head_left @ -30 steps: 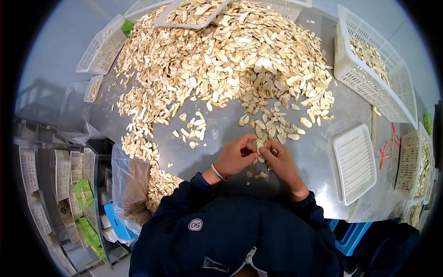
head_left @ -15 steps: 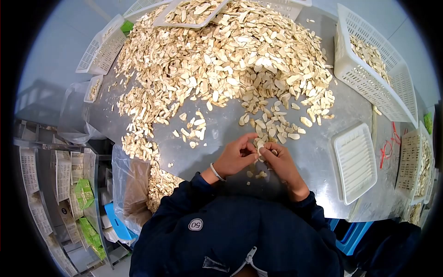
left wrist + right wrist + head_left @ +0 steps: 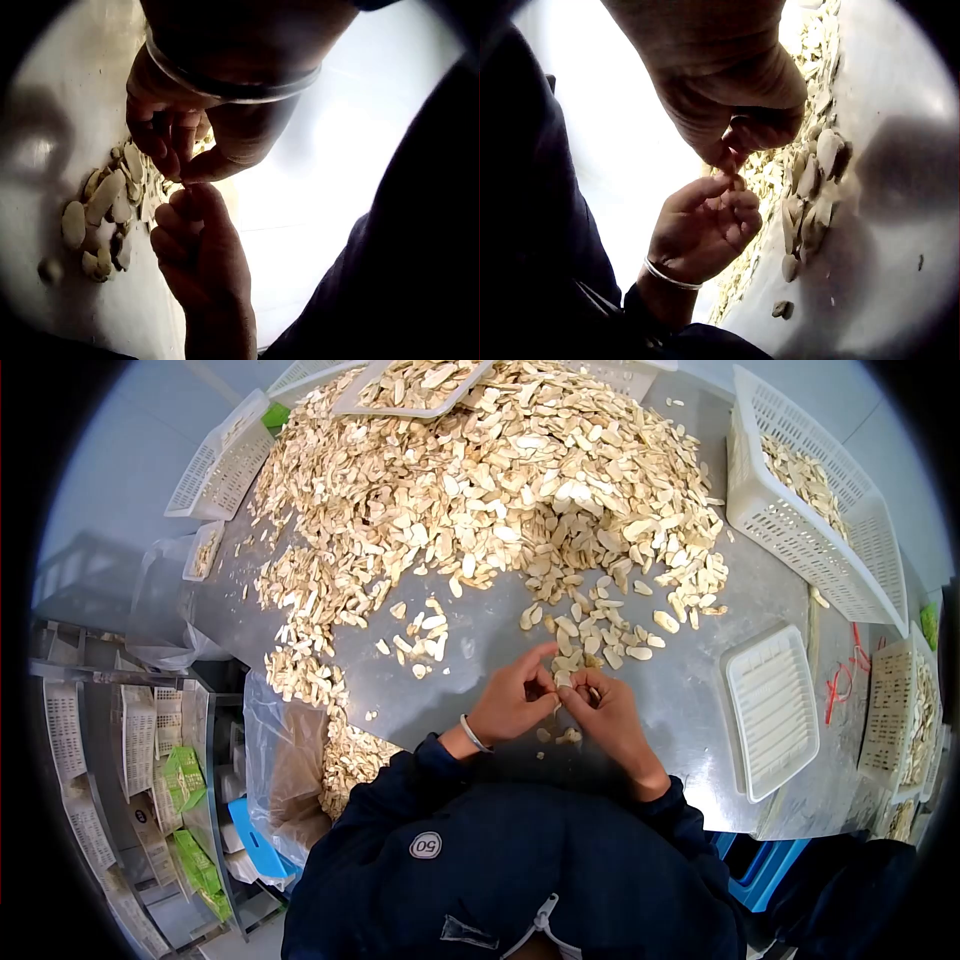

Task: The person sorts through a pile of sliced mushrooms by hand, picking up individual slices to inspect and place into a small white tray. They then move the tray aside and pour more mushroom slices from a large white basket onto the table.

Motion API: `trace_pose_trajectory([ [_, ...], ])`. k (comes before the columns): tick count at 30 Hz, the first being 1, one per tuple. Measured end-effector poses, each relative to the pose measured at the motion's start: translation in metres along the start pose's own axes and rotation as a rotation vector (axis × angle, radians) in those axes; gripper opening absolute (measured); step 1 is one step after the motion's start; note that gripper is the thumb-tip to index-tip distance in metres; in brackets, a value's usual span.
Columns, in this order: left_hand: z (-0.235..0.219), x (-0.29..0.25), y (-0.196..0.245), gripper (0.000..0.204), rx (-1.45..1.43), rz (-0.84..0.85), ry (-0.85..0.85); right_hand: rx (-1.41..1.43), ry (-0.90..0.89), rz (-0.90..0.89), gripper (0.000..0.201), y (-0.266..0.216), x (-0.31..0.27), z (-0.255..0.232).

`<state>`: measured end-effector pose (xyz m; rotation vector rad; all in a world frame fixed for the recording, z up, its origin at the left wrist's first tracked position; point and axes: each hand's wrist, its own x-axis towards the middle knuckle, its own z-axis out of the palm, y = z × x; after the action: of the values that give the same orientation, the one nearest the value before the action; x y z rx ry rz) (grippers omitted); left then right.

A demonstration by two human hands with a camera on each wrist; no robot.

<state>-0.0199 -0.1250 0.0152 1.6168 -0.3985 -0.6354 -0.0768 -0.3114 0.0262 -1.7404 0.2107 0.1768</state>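
My left hand [image 3: 508, 702], with a pale band at its wrist, meets my right hand [image 3: 610, 718] fingertip to fingertip, low over the table's near side. Between thumbs and fingers they pinch a small pale dried slice, mostly hidden by the fingers. The left index finger stretches out past the pinch. In the right wrist view, the right hand [image 3: 739, 90] bends down over the left hand [image 3: 705, 229], thumb tips together. Loose dried slices [image 3: 590, 630] lie just beyond the fingers, and a few crumbs [image 3: 568, 737] sit below them.
A large heap of dried slices [image 3: 470, 490] covers the far table [image 3: 680, 700]. At the right are a white ribbed tray [image 3: 770, 715], a perforated basket [image 3: 800, 545] and red string [image 3: 838, 690]. A clear plastic bag [image 3: 270, 750] hangs at the left edge.
The right thumb and fingers have shifted slightly left, closer to the left fingertips, and cover more of the slice. The left hand stays nearly in place; the surrounding things are unchanged.
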Motion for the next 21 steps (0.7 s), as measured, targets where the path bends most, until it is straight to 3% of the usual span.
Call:
trace_pose_trajectory([
  [2, 0.002, 0.0, 0.005, 0.066, 0.031, 0.007, 0.029, -0.021, 0.017, -0.021, 0.018, 0.0, 0.0, 0.001],
  [4, 0.003, 0.0, 0.008, 0.064, 0.069, 0.032, 0.061, 0.162, 0.009, 0.064, 0.016, 0.011, 0.002, 0.004],
  [8, 0.005, 0.003, -0.01, 0.039, -0.069, 0.035, 0.126, 0.595, -0.009, 0.27, 0.013, 0.005, 0.003, -0.001],
  [11, 0.005, 0.003, -0.011, 0.022, -0.035, -0.016, 0.065, 0.685, -0.014, 0.25, 0.014, 0.012, 0.003, -0.003],
  [17, 0.01, 0.0, 0.009, 0.02, 0.058, -0.058, 0.028, 0.586, 0.006, 0.228, 0.013, 0.01, 0.002, -0.001],
  [21, 0.009, 0.001, 0.006, 0.02, 0.089, -0.007, 0.043, 0.326, 0.047, 0.08, 0.013, 0.011, 0.001, 0.001],
])
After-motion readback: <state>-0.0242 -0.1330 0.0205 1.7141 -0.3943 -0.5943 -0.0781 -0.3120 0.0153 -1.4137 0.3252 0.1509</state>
